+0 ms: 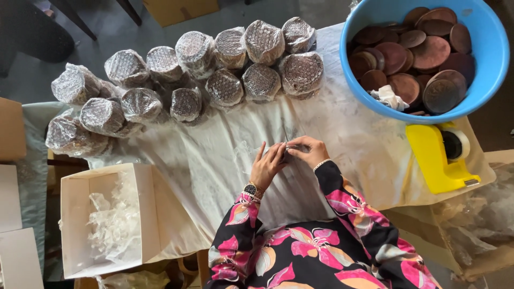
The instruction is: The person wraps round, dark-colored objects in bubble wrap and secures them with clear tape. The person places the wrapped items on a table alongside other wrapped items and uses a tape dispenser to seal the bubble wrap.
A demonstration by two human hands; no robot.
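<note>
Hands met over the cloth-covered worktop (225, 155), seen from the head camera: the right hand (309, 149) pinched a small dark object (289, 153) between them, its shape too hidden to tell, while the left hand (267, 166) lay flat-fingered against it; bubble-wrapped bundles (187, 69) lay beyond, blue basin of brown discs (423, 53) to the right
</note>
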